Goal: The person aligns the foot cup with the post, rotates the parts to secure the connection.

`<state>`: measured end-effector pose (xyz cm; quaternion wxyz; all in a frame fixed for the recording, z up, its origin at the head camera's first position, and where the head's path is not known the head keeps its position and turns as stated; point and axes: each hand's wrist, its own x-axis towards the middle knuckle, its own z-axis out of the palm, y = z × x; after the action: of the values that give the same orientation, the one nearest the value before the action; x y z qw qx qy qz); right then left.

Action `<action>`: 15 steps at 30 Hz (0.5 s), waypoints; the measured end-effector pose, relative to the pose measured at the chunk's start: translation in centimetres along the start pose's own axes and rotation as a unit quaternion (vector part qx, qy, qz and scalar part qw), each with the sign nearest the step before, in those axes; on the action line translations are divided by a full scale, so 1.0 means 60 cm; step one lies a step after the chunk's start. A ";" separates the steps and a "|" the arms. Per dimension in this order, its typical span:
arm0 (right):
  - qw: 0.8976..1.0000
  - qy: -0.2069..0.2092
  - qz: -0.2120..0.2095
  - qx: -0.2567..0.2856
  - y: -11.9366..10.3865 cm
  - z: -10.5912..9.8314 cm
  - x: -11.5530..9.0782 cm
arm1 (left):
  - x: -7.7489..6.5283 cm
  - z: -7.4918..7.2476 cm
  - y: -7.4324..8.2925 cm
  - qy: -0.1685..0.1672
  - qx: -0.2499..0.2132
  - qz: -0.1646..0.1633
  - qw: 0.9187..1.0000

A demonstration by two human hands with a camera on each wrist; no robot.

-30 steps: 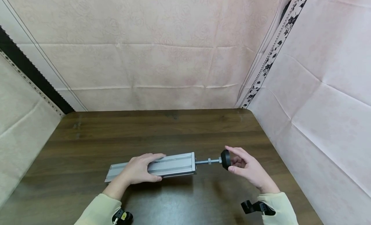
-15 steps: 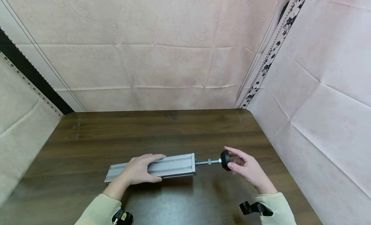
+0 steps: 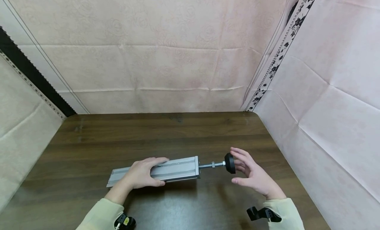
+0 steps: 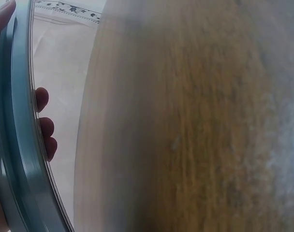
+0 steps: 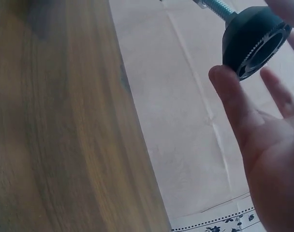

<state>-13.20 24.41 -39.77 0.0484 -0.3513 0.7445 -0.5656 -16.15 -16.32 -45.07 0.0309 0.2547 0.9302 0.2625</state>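
1. Looking from the head view, you have your left hand [image 3: 142, 173] laid over the metal profile [image 3: 181, 167]; the stretch under your palm is hidden, as is the profile's downward side.
2. Left wrist view: profile cut off by the frame edges. Three of your fingertips [image 4: 47, 126] show past its edge; the rest of those fingers is hidden behind it. Table surface is blurred here.
3. Right wrist view: the threaded rod [image 3: 205, 165] runs out of frame at the top, and your right hand [image 3: 252, 175] is cut off at the right edge. The ringed face of the black foot [image 3: 229, 163] is visible, partly covered by a finger.
4. Left hand, state: gripping the profile, your thumb along the near edge, fingers over the far one.
5. Right hand, state: thumb and fingers spread apart beside the foot, not pinching it. In the head view your thumb stands clear of the rim; your fingers are close to it, but whether any of them touches cannot be told.
6. Position: profile lies lengthwise across the near part of the table [image 3: 166, 134], in front of you, with a dark shadow below. Whether its hidden underside touches the wood cannot be told. Rod projects from the right end, carrying a nut [image 3: 213, 164] partway and the foot at its tip.
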 end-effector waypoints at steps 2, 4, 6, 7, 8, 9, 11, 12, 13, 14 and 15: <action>1.000 -0.005 -0.010 -0.004 0.000 0.000 -0.001 | 0.000 0.000 0.000 -0.001 -0.001 -0.001 1.000; 1.000 -0.002 -0.002 -0.013 0.000 -0.001 -0.001 | 0.000 0.000 0.000 -0.003 -0.002 -0.001 1.000; 1.000 0.004 0.006 -0.022 0.000 -0.001 -0.001 | 0.000 0.000 0.000 -0.004 -0.003 -0.001 1.000; 1.000 0.008 0.013 -0.024 0.001 -0.001 -0.001 | 0.000 0.000 0.001 -0.005 -0.003 -0.001 1.000; 0.999 0.012 0.017 -0.027 0.000 -0.001 -0.002 | 0.000 0.000 0.001 -0.005 -0.003 0.000 1.000; 0.999 0.018 0.025 -0.029 0.000 0.000 -0.002 | 0.000 0.000 0.001 -0.006 -0.003 0.000 1.000; 0.998 0.030 0.039 -0.037 -0.003 0.001 -0.001 | -0.001 -0.001 0.002 -0.006 -0.003 0.000 1.000; 0.997 0.036 0.051 -0.044 -0.005 0.002 0.000 | -0.001 -0.001 0.002 -0.005 -0.003 0.001 1.000; 0.995 0.045 0.068 -0.052 -0.007 0.002 0.001 | -0.001 -0.001 0.002 -0.005 -0.003 0.002 1.000; 0.993 0.052 0.088 -0.054 -0.009 0.003 0.001 | -0.001 -0.002 0.002 -0.005 -0.003 0.002 1.000; 0.991 0.058 0.104 -0.053 -0.010 0.004 0.002 | -0.001 -0.002 0.002 -0.005 -0.003 0.003 1.000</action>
<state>-12.89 24.09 -39.29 0.0450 -0.2401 0.8076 -0.5368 -16.08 -16.29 -44.89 0.0357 0.2584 0.9286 0.2638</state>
